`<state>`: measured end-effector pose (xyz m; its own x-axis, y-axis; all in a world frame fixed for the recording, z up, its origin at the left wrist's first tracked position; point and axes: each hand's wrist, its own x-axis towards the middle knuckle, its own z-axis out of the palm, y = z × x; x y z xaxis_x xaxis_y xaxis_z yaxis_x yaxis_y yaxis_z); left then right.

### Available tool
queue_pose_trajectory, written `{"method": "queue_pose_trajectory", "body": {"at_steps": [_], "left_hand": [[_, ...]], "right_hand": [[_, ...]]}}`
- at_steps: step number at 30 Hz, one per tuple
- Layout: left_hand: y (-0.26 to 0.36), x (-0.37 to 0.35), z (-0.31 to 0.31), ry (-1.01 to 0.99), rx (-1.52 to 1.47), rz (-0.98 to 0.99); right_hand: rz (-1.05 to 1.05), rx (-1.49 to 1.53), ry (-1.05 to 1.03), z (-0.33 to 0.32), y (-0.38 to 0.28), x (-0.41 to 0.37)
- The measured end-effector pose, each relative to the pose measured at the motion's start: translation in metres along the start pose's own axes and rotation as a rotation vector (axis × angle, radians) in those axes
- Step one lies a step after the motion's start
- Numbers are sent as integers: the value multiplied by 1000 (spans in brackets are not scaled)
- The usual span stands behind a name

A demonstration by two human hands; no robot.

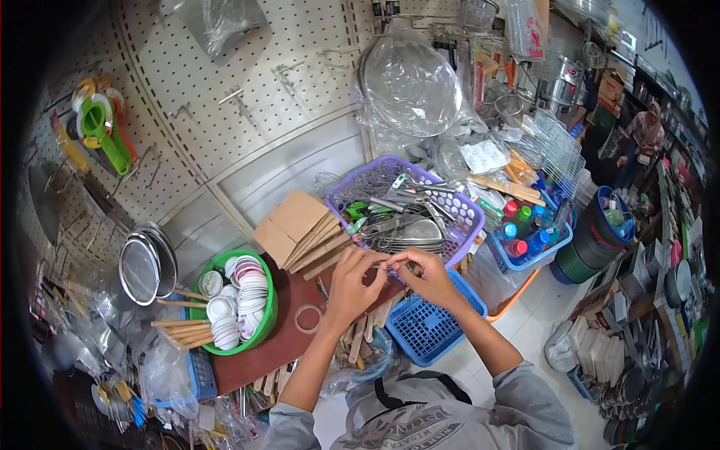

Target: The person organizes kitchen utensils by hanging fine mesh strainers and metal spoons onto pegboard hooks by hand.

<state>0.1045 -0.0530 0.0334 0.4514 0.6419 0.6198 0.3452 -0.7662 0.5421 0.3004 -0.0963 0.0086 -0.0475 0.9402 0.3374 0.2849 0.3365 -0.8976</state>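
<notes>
My left hand [355, 282] and my right hand [424, 276] meet in front of me with their fingertips pinched close together. Whatever is between the fingers is too small to make out. Just beyond them stands a purple basket [474, 219] full of wire and metal kitchen utensils. A stack of brown cardboard pieces [296, 225] lies left of the basket, near my left hand. Below my right hand is a blue plastic basket [435, 330]. A roll of clear tape [307, 308] rests on the dark red table [289, 341] beside my left forearm.
A green basin [271, 300] of small white bowls stands left, beside wooden-handled strainers [140, 268]. To the right, a light blue basket [517, 260] holds colourful bottles. A pegboard wall [277, 45] rises ahead. Another person [645, 135] is in the aisle, far right.
</notes>
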Motion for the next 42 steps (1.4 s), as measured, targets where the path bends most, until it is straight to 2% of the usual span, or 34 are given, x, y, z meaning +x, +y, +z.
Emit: {"method": "queue_pose_trajectory", "body": {"at_steps": [3,4,6,10,11,12,13,17,20,23,26,32,35,38,42], "left_hand": [[-1,18,13,9,110,87],[-4,24,17,-2,138,114],[-15,36,26,-19,196,168],[-34,48,38,-67,421,88],[-39,48,39,-116,394,-2],[-43,47,41,-164,368,-92],[-44,48,40,-211,342,-184],[-51,46,36,-245,341,-158],[-59,44,36,-223,261,-176],[-66,45,28,-290,43,-203],[-60,47,23,-290,2,-224],[-52,53,18,-333,-54,-353],[-48,51,15,-294,-16,-335],[-55,45,17,-204,21,-199],[-41,43,12,-214,226,-44]], "right_hand": [[-83,-78,120,-9,26,4],[-20,-84,110,-13,33,6],[-109,-93,177,-14,45,15],[-152,-136,215,-14,64,35],[-142,-141,229,-13,64,39],[-277,-319,252,-13,82,46],[-268,-351,250,-14,88,49],[-285,-455,287,-13,100,57],[-339,-457,346,-13,107,63],[-338,-437,377,-13,123,63],[-359,-429,427,-11,128,61],[-319,-439,499,-12,123,60],[-284,-416,523,-13,128,62],[-262,-432,485,-15,136,62],[-191,-430,542,-17,137,60]]}}
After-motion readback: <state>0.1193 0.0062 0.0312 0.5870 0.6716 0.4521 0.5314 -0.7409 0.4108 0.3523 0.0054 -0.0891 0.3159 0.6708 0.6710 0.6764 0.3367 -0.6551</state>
